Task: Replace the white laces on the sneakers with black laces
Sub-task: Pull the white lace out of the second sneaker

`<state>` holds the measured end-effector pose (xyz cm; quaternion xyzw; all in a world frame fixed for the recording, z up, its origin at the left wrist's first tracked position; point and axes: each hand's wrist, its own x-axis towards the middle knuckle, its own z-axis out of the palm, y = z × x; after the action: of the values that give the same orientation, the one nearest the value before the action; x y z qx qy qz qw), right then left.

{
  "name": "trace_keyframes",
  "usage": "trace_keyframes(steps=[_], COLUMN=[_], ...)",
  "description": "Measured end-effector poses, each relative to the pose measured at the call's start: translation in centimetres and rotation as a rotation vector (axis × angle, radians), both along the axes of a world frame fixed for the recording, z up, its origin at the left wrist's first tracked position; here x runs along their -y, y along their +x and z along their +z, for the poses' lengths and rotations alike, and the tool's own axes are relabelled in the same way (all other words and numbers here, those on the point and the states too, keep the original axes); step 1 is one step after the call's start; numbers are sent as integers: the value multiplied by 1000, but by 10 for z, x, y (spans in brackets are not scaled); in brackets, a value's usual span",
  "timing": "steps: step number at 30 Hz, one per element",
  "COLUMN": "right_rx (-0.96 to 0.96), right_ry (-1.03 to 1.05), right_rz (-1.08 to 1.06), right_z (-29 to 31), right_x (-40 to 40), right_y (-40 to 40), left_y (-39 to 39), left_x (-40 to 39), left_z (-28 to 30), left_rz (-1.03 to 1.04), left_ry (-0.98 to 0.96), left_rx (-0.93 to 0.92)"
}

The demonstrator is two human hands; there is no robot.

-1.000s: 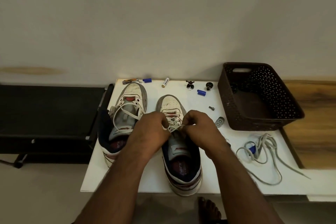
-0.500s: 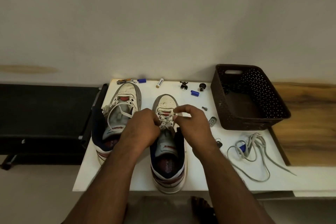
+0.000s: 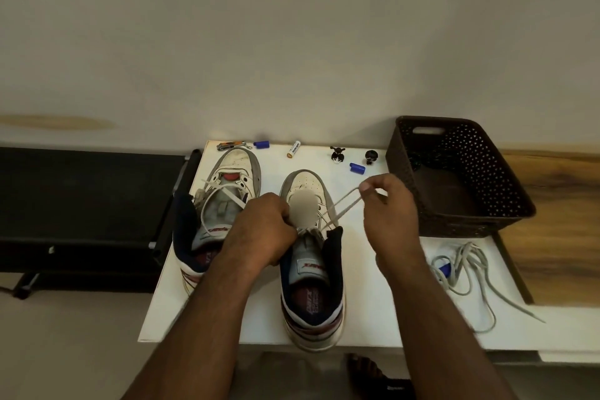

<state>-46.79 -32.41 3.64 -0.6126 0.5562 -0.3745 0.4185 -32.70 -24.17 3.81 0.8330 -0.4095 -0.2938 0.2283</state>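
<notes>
Two white sneakers with navy collars stand on a white table, toes pointing away from me. The left sneaker has a loose white lace across its tongue. My left hand grips the right sneaker at its eyelets. My right hand pinches a loop of that shoe's white lace and holds it taut up and to the right of the shoe. Dark material, possibly black laces, lies in the far corner of the basket.
A dark brown perforated basket stands at the table's right. A loose grey-white lace lies coiled near the right front. Small items line the back edge: a battery, blue caps, two tiny figures. A black bench sits left.
My right hand has moved up and to the right, drawing a loop of white lace out of the right sneaker. My left hand stays on the shoe's eyelets.
</notes>
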Motion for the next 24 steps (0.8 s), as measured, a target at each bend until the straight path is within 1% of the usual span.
trace_keyframes(steps=[1, 3, 5, 6, 7, 8, 9, 10, 11, 12, 13, 15, 16, 17, 18, 19, 20, 21, 22, 23, 24], right_rx=[-37, -187, -476, -637, -750, -805, -785, -701, -571, -388, -152, 423, 673, 881, 1034, 1114, 1121, 1078, 980, 801, 544], right_ry=[-40, -116, -165, -190, -201, -198, -194, -196, -191, -143, -45, 202, 294, 369, 435, 486, 512, 507, 465, 372, 230], right_rz=[53, 281, 506, 576, 606, 611, 589, 545, 466, 360, 233, -5, -78, -110, -115, -105, -80, -35, 26, 100, 194], right_z=[1, 0, -4, -5, -7, -8, -7, -8, -5, 0, 7, 19, 24, 27, 28, 29, 28, 27, 27, 27, 27], right_x=[-1, -7, -15, -18, -19, -20, -20, -18, -16, -14, -12, -4, -1, 1, 2, 1, 0, -1, -3, -5, -6], right_y=[-1, 2, 9, 12, 15, 16, 16, 15, 15, 14, 12, 3, -3, -7, -10, -11, -10, -7, -5, -4, -3], left_y=[0, 0, -1, -2, -2, -1, -1, 0, 0, 0, 0, 0, 0, 0, -1, -1, -1, -2, -2, -1, -1], left_x=[0, 0, 0, 0, -1, -1, -2, -2, -3, -3, -3, -3, -2, -2, -2, -2, -2, -2, -3, -3, -3], left_z=[0, 1, 2, 4, 5, 5, 5, 5, 5, 4, 4, 5, 5, 6, 7, 7, 7, 8, 8, 8, 8], left_rz=[3, 0, -8, -9, -7, -2, 2, 4, 5, 5, 6, 12, 12, 12, 14, 15, 17, 19, 19, 21, 21], left_ry=[-2, -8, -12, -14, -19, -22, -21, -17, -13, -7, -5, -4, -3, -1, 2, 3, 3, 4, 7, 9, 11], left_rx=[2, -1, -11, -21, -35, -52, -65, -72, -76, -83, -88, -97, -92, -86, -84, -85, -85, -85, -84, -84, -85])
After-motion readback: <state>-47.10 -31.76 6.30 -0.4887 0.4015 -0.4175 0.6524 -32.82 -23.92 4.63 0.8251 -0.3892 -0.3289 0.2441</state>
